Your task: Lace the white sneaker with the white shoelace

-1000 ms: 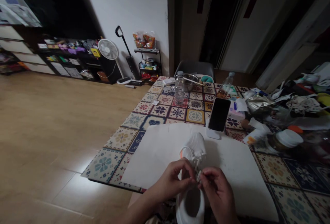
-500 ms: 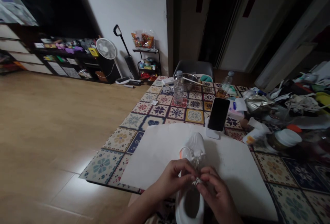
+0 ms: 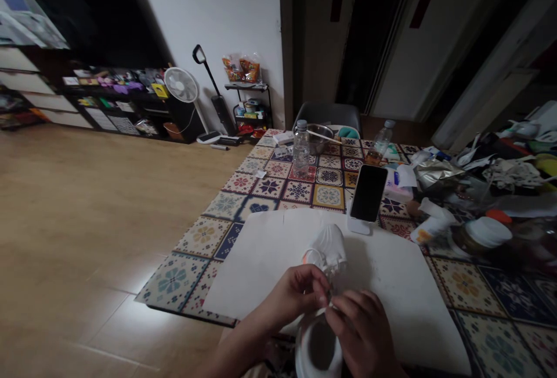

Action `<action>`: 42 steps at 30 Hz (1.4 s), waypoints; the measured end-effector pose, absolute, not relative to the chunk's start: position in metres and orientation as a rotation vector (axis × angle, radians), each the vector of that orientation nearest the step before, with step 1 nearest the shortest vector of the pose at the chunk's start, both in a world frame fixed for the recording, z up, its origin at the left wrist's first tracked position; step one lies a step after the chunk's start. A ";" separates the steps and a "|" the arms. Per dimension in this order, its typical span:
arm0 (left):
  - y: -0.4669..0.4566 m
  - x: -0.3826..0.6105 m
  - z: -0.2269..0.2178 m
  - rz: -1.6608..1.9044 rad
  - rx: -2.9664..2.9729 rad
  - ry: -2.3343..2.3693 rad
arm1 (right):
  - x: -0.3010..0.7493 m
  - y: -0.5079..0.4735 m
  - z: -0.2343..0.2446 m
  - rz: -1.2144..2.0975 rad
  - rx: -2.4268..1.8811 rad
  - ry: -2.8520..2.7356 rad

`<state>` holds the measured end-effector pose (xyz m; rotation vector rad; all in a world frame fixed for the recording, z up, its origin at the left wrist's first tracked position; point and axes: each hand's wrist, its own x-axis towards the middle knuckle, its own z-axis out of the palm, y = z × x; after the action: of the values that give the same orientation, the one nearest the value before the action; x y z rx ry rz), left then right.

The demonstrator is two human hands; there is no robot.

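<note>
A white sneaker [image 3: 331, 243] with an orange patch on its left side lies on a white sheet [image 3: 256, 267], toe away from me and its opening close to my body. Over the laced part, my left hand [image 3: 298, 297] pinches the white shoelace [image 3: 328, 301] between thumb and forefinger. My right hand [image 3: 361, 328] is closed from the other side, its fingertips meeting the left ones at the lace. Most of the lace between them is hidden by the fingers. The back of the right hand covers part of the shoe's right side.
A phone [image 3: 369, 193] leans on a stand at the sheet's far edge. Behind it are a clear water bottle [image 3: 301, 148], a metal bowl [image 3: 319, 139] and a second bottle [image 3: 380, 144]. A white-lidded jar [image 3: 483, 236] and heaped clutter fill the table's right side.
My right hand has turned inward and its fingers have curled closer to the left fingertips. The lace that showed between the fingers is now mostly covered. The shoe stays in place.
</note>
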<state>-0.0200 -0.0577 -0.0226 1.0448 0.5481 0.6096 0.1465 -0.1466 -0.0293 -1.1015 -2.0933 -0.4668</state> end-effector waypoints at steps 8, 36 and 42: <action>-0.054 -0.015 -0.028 0.778 1.078 0.605 | 0.135 -0.144 -0.011 0.090 -0.925 -1.934; -0.064 -0.057 0.004 0.675 2.087 0.510 | 0.143 -0.148 -0.008 -0.189 -1.191 -1.999; -0.066 -0.056 0.003 0.610 2.119 0.565 | 0.143 -0.164 -0.002 0.313 -1.018 -1.940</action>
<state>-0.0563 -0.0661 0.0025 2.1192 0.5649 0.6102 0.1429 -0.1643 -0.0023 -1.0179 -1.9401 0.3132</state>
